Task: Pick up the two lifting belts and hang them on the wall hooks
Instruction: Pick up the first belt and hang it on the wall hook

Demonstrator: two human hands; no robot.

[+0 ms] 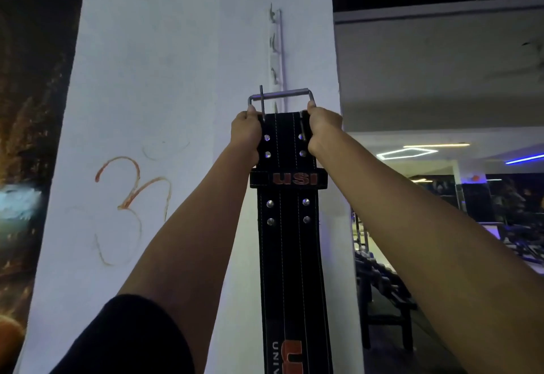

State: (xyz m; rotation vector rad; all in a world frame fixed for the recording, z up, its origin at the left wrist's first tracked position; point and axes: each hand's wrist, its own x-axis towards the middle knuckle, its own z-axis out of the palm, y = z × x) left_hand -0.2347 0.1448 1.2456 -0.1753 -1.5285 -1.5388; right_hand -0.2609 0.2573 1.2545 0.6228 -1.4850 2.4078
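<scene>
A black lifting belt (290,226) with red "USI" lettering and silver rivets hangs straight down in front of a white pillar. Its metal buckle (281,97) is at the top, raised against the pillar. My left hand (246,135) grips the belt's left edge just under the buckle. My right hand (322,129) grips the right edge at the same height. A vertical rail of wall hooks (276,49) runs up the pillar; its lowest part sits right behind the buckle. Only one belt is in view.
The white pillar (164,108) carries a faint orange scrawl on its left face. A dark mural covers the wall at far left. To the right, a dumbbell rack (382,282) and benches stand in a dim gym with blue lights.
</scene>
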